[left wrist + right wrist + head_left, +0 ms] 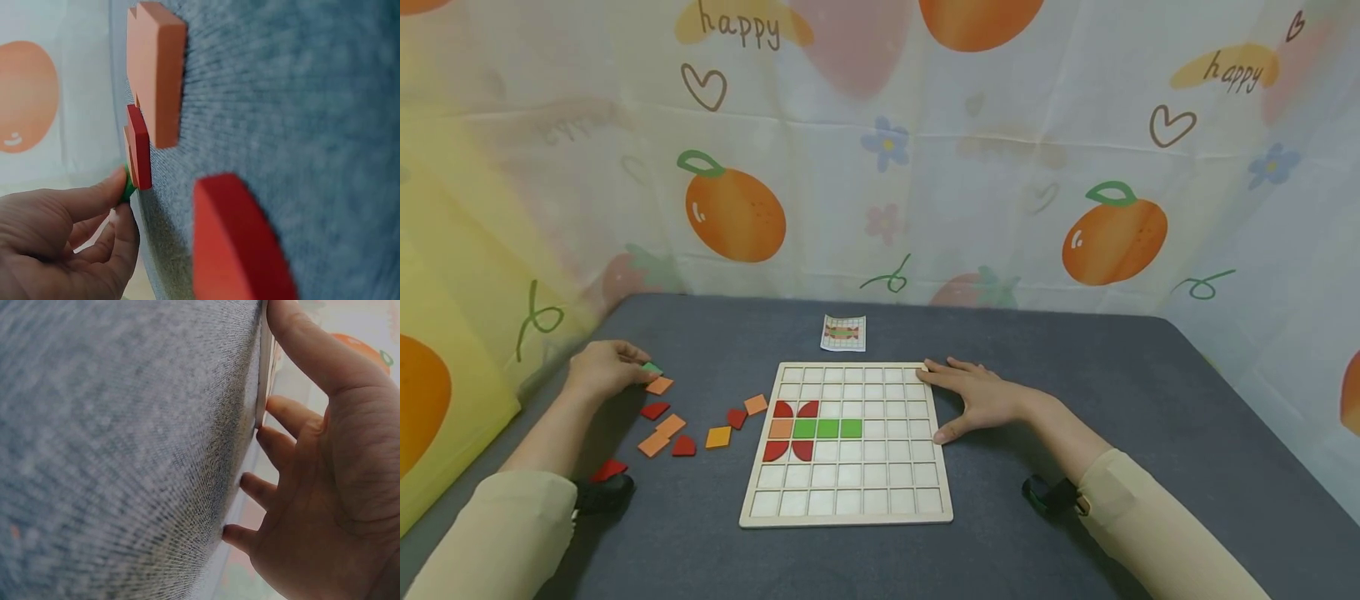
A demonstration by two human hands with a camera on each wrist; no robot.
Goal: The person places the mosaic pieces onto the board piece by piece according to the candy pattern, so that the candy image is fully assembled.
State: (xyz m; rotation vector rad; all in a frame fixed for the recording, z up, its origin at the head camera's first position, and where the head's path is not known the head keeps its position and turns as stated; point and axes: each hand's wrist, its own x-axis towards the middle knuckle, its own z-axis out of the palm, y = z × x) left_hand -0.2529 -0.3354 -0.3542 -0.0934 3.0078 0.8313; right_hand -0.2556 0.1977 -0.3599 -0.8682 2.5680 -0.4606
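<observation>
At the table's left side my left hand pinches a green tile between thumb and fingers, just beyond an orange tile. My right hand is spread at the right edge of a pale grid board, its thumb and fingers touching the rim near the far right corner. In the board's left columns sit red quarter-round tiles, one orange square and a row of three green squares. The right wrist view shows the right hand's fingers extended against the board's edge.
Loose red tiles, orange tiles and a yellow-orange square lie between the left arm and the board. A small pattern card lies behind the board. A printed cloth hangs along the table's back.
</observation>
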